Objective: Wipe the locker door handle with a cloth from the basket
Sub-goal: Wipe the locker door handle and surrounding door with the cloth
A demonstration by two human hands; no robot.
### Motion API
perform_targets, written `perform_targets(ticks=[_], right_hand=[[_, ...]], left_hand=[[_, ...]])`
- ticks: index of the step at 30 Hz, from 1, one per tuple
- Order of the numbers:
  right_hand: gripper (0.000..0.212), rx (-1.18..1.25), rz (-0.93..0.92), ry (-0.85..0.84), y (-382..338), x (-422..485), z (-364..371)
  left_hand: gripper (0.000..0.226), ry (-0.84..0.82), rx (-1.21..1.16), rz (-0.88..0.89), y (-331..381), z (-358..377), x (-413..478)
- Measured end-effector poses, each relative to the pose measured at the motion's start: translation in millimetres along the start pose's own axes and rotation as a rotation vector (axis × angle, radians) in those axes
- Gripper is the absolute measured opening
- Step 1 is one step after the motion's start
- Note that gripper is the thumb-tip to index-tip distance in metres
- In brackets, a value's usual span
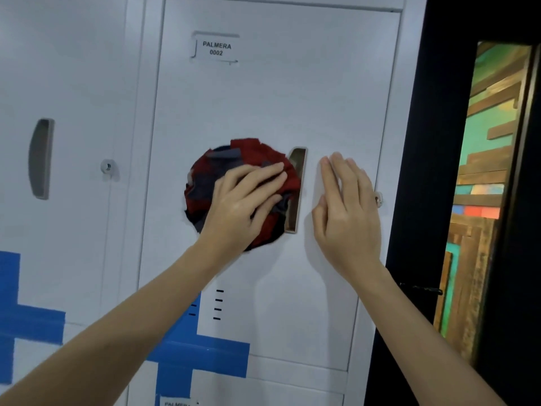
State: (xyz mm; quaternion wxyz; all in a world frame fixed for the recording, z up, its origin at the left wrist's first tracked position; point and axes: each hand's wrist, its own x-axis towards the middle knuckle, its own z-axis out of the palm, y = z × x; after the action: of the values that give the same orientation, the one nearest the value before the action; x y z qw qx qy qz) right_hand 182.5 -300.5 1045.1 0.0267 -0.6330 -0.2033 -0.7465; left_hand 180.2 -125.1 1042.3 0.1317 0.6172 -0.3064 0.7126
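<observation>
A round red and dark blue patchwork cloth [251, 159] lies flat against the white locker door [263, 98]. My left hand [240, 206] presses on it with straight fingers, and the cloth's right edge overlaps the recessed vertical handle [297, 189]. Just right of the handle, my right hand [345, 206] rests flat on the door with its fingers straight and together, holding nothing. The handle's left side is partly hidden by the cloth. No basket is in view.
A label reading PALMERA 0002 [216, 49] sits high on the door. The neighbouring locker at left has its own grey handle [41, 159] and a keyhole [107, 167]. A lock [378, 199] peeks out beside my right hand. A black frame [433, 171] borders the right.
</observation>
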Motion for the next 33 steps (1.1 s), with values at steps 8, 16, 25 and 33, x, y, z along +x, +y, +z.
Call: perform_targets(ticks=[8, 16, 25, 33], right_hand=[[0.046, 0.004, 0.009, 0.004, -1, -1, 0], [0.046, -0.001, 0.014, -0.005, -2, 0, -2], [0.045, -0.023, 0.001, -0.005, -1, 0, -2], [0.045, -0.023, 0.001, -0.013, 0, -1, -1]], left_hand=[[0.025, 0.107, -0.061, -0.279, 49, 14, -46], [0.019, 0.142, -0.215, -0.311, 45, 14, -23], [0.017, 0.055, -0.124, -0.079, 38, 14, -32], [0.017, 0.008, -0.115, 0.012, 33, 10, -40]])
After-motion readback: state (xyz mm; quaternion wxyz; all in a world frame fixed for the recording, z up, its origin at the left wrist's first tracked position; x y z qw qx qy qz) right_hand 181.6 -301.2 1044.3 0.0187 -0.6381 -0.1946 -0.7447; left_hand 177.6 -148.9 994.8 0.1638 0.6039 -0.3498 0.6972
